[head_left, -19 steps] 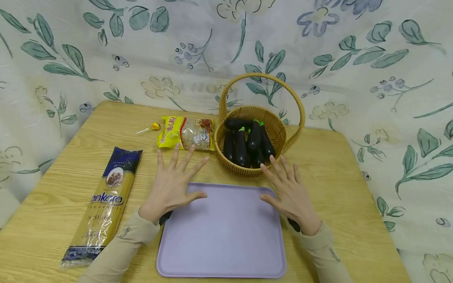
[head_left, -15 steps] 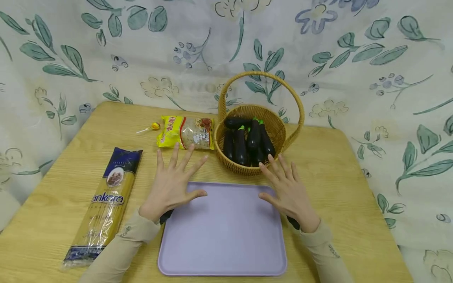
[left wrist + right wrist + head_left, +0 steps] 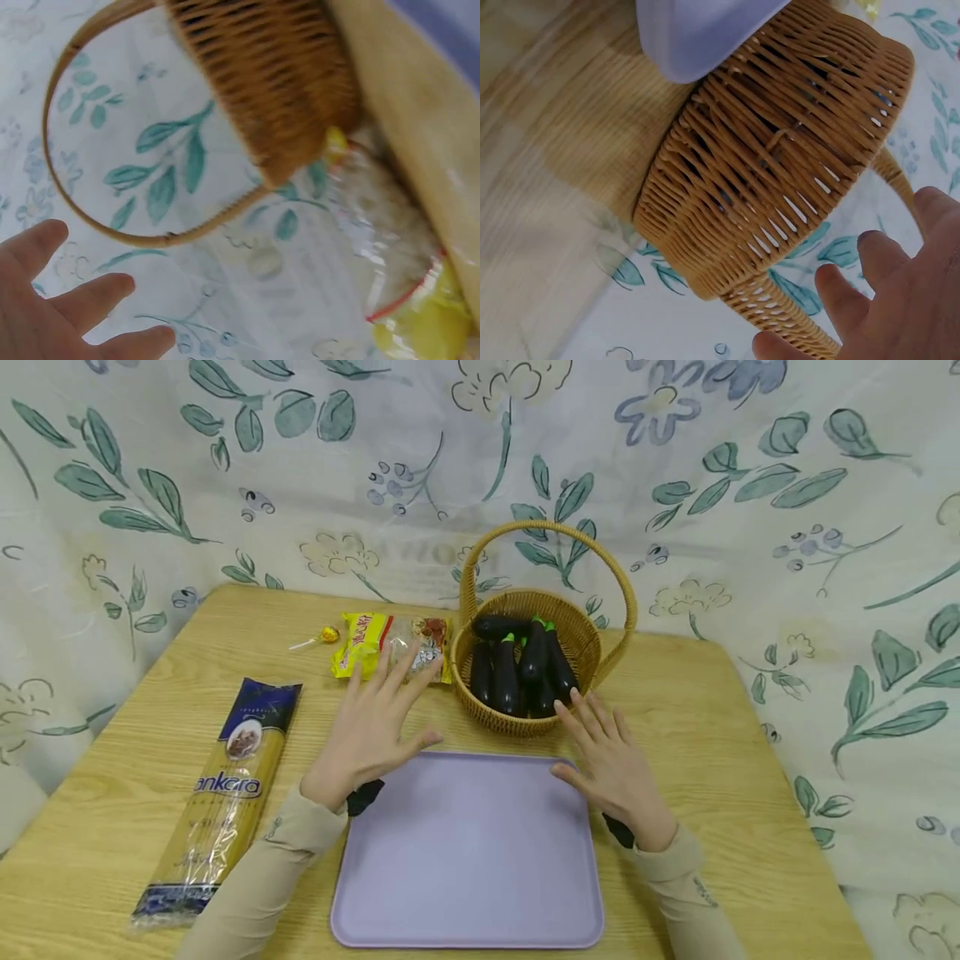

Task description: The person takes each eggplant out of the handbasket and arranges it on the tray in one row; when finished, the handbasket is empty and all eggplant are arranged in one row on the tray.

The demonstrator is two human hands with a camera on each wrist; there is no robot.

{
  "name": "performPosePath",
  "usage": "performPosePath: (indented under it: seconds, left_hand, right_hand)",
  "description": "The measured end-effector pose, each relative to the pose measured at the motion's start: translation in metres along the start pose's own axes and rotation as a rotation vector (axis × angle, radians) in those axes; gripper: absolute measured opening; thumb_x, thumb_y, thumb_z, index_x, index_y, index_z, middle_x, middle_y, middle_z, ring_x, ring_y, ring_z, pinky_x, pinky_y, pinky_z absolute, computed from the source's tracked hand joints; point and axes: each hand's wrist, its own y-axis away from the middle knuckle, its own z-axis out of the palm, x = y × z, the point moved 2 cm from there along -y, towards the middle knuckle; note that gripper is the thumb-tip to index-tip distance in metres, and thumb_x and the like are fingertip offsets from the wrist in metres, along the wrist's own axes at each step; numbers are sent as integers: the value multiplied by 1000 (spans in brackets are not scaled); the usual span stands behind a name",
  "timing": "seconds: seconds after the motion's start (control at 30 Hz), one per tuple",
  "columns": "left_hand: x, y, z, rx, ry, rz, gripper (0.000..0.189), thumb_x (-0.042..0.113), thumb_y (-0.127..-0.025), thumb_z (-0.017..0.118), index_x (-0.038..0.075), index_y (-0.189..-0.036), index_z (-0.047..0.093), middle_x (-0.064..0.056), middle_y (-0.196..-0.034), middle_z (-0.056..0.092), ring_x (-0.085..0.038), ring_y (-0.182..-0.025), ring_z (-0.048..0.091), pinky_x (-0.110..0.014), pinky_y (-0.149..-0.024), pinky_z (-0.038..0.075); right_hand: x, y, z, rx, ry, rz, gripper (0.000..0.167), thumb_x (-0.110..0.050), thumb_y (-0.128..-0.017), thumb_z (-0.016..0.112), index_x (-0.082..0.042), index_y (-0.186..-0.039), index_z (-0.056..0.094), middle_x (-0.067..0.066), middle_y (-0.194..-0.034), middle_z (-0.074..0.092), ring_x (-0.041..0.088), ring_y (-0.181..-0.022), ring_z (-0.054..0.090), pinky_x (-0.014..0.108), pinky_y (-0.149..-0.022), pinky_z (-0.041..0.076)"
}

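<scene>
My left hand (image 3: 369,731) is spread with straight fingers and holds nothing, above the upper left corner of a lilac tray (image 3: 468,860). In the head view its fingertips overlap a yellow and clear food packet (image 3: 365,639). My right hand (image 3: 613,762), likewise spread, hovers by the tray's upper right corner, fingertips in line with the front of a wicker basket (image 3: 504,720). Several dark eggplants (image 3: 507,681) with green stems lie in that basket. In the right wrist view the basket's woven side (image 3: 780,142) stands in front of the fingers.
Left of the tray lies a long packet of spaghetti (image 3: 225,793) with a blue top. A lollipop (image 3: 328,634) rests behind it, next to the yellow packet. Behind the wooden table (image 3: 720,793) hangs a floral cloth (image 3: 420,435).
My left hand has shifted a little forward and to the right, rising over the yellow packet in view. The right hand has barely moved. The head view has tilted slightly.
</scene>
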Motion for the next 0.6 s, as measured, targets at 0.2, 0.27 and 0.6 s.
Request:
performPosePath:
  seconds: [0.2,0.27,0.6]
  left_hand:
    - [21,-33,-15,10,281,15,80,71,-92,35,30,-157,14,-3,-163,19,-32,-150,19,-57,-118,18]
    - [27,-44,-15,13,387,5,75,63,-94,42,29,-156,18,-2,-161,25,-30,-148,24,-55,-117,23]
    - [48,-90,-10,47,812,-18,52,27,-100,54,17,-149,38,-10,-144,50,-25,-129,50,-42,-107,42]
  right_hand:
    - [2,0,4,-12,-8,9,82,-70,-93,31,-21,-157,14,8,-164,12,32,-151,11,60,-117,15]
    - [2,0,4,-11,-22,14,82,-70,-93,31,-21,-157,14,7,-164,12,31,-151,11,58,-118,14]
    - [5,0,6,-8,-70,33,82,-66,-95,35,-17,-157,14,8,-164,13,30,-151,12,55,-119,13]
